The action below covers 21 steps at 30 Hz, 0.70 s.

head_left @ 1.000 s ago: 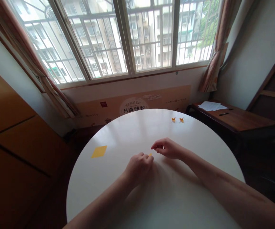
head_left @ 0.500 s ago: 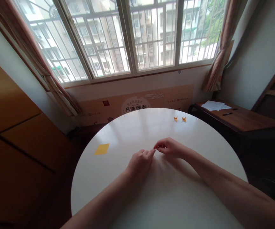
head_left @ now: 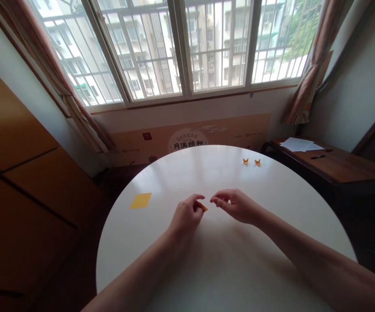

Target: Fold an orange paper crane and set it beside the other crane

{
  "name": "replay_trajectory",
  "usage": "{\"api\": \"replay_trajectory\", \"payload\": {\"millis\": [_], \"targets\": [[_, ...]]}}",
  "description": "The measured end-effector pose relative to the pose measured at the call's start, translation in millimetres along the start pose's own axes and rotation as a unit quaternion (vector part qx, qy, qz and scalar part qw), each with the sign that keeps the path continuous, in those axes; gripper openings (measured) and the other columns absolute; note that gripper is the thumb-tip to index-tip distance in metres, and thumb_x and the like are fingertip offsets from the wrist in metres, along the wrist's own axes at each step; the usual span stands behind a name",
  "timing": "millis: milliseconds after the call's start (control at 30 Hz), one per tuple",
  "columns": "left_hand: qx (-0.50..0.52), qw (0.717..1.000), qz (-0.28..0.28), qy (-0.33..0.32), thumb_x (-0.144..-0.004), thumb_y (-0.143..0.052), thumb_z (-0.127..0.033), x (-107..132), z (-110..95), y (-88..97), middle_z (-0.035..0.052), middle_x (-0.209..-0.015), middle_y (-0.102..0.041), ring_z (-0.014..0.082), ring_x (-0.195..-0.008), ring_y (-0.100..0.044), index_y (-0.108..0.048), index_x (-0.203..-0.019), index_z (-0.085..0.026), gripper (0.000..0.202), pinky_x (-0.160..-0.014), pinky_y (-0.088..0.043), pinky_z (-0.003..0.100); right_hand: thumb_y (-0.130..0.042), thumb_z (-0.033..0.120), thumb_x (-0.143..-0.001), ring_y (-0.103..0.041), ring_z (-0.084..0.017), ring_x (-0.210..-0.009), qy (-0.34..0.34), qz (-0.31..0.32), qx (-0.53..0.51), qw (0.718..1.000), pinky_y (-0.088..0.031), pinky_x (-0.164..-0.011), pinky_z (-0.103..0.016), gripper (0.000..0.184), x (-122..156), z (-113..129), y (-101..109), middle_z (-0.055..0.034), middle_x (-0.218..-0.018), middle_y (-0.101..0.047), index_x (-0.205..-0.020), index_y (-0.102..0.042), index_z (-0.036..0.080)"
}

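My left hand (head_left: pixel 186 213) pinches a small folded piece of orange paper (head_left: pixel 202 206) just above the round white table (head_left: pixel 180 173). My right hand (head_left: pixel 236 204) hovers close to the right of it, thumb and forefinger pressed together at the tips, a small gap away from the paper; whether anything is between them I cannot make out. A flat yellow paper square (head_left: pixel 141 200) lies on the table to the left of my hands. Two tiny folded orange paper figures (head_left: pixel 251 162) stand near the table's far right edge.
A dark wooden side table (head_left: pixel 333 164) with white sheets (head_left: pixel 299 144) and a pen (head_left: pixel 318 156) stands to the right. A printed cardboard panel (head_left: pixel 187 141) leans under the barred window. A brown cabinet (head_left: pixel 18 182) fills the left side.
My hands drew slightly apart. The orange folded paper, earlier hidden between the fingertips, now shows in my left hand's pinch. The view shifted a little to the left.
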<state>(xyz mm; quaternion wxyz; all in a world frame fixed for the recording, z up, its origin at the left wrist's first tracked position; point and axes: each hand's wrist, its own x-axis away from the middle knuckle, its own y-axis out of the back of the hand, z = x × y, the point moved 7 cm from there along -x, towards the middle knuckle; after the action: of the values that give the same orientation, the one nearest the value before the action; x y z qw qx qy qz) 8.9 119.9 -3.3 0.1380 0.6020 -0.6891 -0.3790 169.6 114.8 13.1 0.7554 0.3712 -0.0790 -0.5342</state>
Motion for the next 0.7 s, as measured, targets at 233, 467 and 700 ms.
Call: {"api": "replay_trajectory", "payload": {"millis": [233,467,700], "targets": [[0.043,0.999,0.028,-0.004,-0.082,-0.060,-0.022,5,-12,3.4,0.0010,-0.072,-0.071,0.0153,-0.062,-0.061,-0.070,-0.107,-0.018,0.027,-0.064,-0.047,0.027,-0.058,0.043,-0.092,-0.061,-0.015,-0.066,-0.031,0.033,-0.041,0.998,-0.042,-0.060,-0.025,0.030,3,10,-14,-0.0025,-0.076,-0.072,-0.087,-0.075,0.019],[0.237,0.969,0.054,0.040,-0.084,-0.060,-0.029,1,-1,6.1,0.0055,-0.079,-0.071,0.0166,-0.066,-0.062,-0.068,-0.110,-0.014,0.032,-0.056,-0.051,0.026,-0.058,0.038,-0.090,-0.060,-0.014,-0.060,-0.123,0.073,-0.199,0.969,-0.039,-0.046,-0.021,0.027,2,-6,-24,-0.0050,-0.072,-0.069,-0.085,-0.069,0.014],[0.316,0.939,0.093,0.101,-0.081,-0.065,-0.041,-2,-1,5.9,0.0047,-0.071,-0.065,0.0126,-0.058,-0.056,-0.072,-0.085,-0.010,0.032,-0.048,-0.047,0.023,-0.061,0.039,-0.088,-0.060,-0.013,-0.057,-0.141,0.067,-0.226,0.962,-0.037,-0.042,-0.018,0.027,4,-4,-19,-0.0057,-0.072,-0.071,-0.085,-0.070,0.014]]}}
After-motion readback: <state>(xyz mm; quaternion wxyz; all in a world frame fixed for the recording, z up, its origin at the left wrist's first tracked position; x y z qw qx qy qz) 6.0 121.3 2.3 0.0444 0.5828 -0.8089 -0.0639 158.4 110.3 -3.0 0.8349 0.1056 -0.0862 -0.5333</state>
